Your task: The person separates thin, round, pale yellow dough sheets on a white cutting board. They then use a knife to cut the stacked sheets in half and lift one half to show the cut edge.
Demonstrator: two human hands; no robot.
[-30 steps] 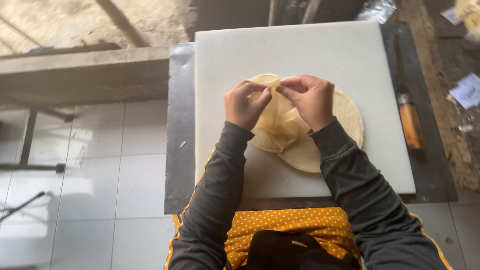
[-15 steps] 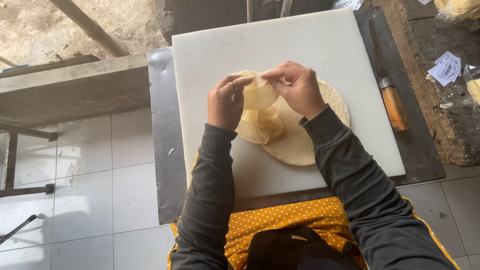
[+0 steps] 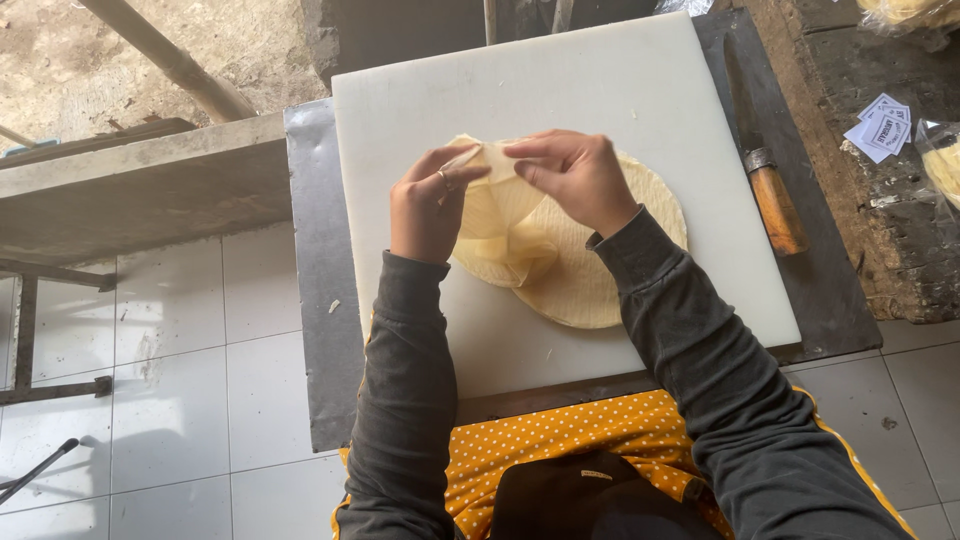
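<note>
A stack of thin, round, pale yellow wrapper sheets (image 3: 590, 270) lies on a white cutting board (image 3: 560, 90). My left hand (image 3: 428, 205) and my right hand (image 3: 575, 178) both pinch the far edge of the top sheet (image 3: 500, 215), which is lifted and folded back over the stack. The fingertips of the two hands nearly meet at the sheet's edge. Dark sleeves cover both forearms.
A knife with a wooden handle (image 3: 775, 205) lies on the dark metal table (image 3: 315, 300) right of the board. Small printed paper slips (image 3: 880, 128) and a plastic bag (image 3: 940, 160) sit on the rough wooden surface at far right. White floor tiles (image 3: 180, 370) lie to the left.
Both hands have lifted the top sheet's edge a little higher and peeled it further from the stack. The camera has shifted, so the board sits more to the right.
</note>
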